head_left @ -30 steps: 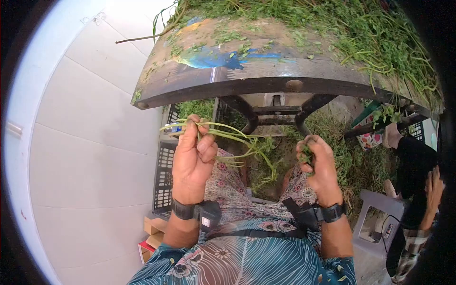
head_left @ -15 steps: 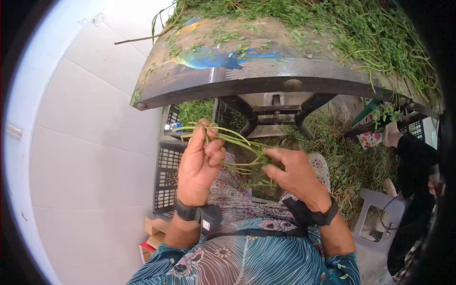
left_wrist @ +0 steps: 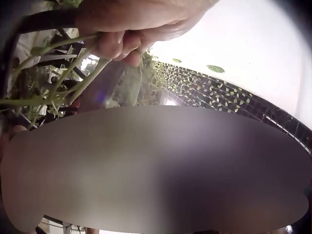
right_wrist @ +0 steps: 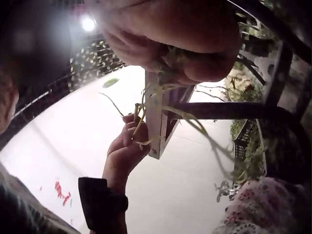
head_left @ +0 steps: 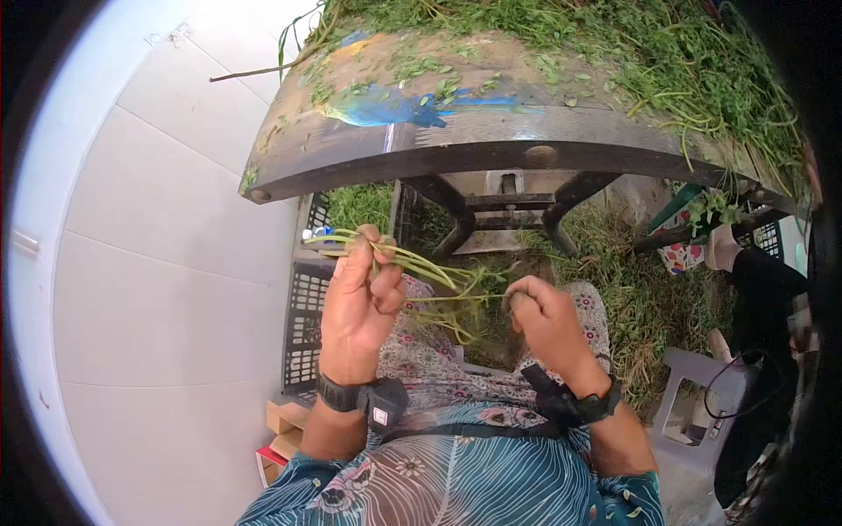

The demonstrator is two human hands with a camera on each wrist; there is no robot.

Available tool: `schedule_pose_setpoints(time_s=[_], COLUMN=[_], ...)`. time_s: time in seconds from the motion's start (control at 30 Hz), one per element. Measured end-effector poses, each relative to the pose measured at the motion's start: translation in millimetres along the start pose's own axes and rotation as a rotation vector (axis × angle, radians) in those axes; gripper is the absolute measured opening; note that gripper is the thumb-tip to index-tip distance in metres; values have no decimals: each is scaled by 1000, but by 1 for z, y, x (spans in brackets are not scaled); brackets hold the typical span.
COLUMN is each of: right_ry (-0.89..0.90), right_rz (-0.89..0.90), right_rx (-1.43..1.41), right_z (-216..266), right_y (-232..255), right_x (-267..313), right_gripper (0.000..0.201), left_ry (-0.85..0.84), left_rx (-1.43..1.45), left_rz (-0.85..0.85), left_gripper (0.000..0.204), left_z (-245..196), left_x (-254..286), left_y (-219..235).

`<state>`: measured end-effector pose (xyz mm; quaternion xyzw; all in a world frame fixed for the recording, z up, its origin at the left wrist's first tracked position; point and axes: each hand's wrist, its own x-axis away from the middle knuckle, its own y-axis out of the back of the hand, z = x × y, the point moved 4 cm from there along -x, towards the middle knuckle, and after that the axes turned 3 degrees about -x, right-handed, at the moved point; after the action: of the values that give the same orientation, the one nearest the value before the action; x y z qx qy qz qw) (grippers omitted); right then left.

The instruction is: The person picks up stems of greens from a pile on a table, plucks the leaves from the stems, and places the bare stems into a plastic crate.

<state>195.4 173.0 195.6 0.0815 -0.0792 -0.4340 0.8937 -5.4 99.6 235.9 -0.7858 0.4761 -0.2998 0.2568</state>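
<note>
Stems (head_left: 427, 266) stretch above the patterned lap (head_left: 408, 355): I see the left hand (head_left: 358, 307) pinching them, the right hand (head_left: 545, 323) curled round some greens (right_wrist: 173, 61). On the left wrist's black device (head_left: 388, 393), the white label (head_left: 380, 415) is too small for me to read.

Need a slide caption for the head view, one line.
Left hand holds green stems while the right hand grips at their leafy end, before a table strewn with greens.

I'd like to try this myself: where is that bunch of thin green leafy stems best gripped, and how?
Probably pinch the thin green stems near their bare ends, from the person's left: the left hand gathers them there; rightward they splay.
</note>
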Motion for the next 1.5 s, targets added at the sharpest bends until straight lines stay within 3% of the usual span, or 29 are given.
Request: schedule_pose_setpoints(time_s=[0.13, 0.23, 0.33, 0.43, 0.53, 0.63, 0.73, 0.87, 0.97, 1.07, 1.2, 1.23, 1.5], right_ry=[-299, -458, -318, -281, -639, -602, -521, -439, -287, -89, 63, 204, 284], right_rz=[0, -19, 0, -12, -261, -272, -208, -128, 12, 45, 186, 128, 33], right_rx=[-427, -621, -339, -298, -1173, -1373, -1225, -1256, -788, -120, 64, 77, 211], right_z=[-33, -41, -57, -58, -111, -113, -85, -72, -51, -14, 19, 20, 9], right_y=[-7, -9, -8, -4, 20, 43, 47, 46, 41, 31, 16, 12, 2], right_x=[-1, 3, -4, -4, 4, 9, 10, 7, 2, -2, -4, -3, -2], right_gripper=[21, 17, 17, 14, 19, 18, 17, 13, 19, 28, 35, 30, 14], left_ry=[20, 41, 47, 36, -8, -60, -42, 16, 25, 26, 23, 20, -66], left_rx=[-31, -41, -75, -141, -145, -114, -60, -8, 51, 17, 22, 23, -97], left_rz=[111, 104, 91, 53, 31, -15, -9, 11, 94, 34, 15, 18, -30], left_gripper=[12, 13, 14, 15, 13, 11, 11, 10, 14, 10, 10, 10, 12], left_z=[10, 21, 28, 29, 16, 0, -1, 2, 4, 3, 3, 3, 1], left_x=[2, 3, 4, 6, 7, 5, 2, 0, -1, -1, 0, 0, 2], left_y=[-14, -18, -19, -23, -24, -24, -16, -13, -9, -15, -17, -16, -11])
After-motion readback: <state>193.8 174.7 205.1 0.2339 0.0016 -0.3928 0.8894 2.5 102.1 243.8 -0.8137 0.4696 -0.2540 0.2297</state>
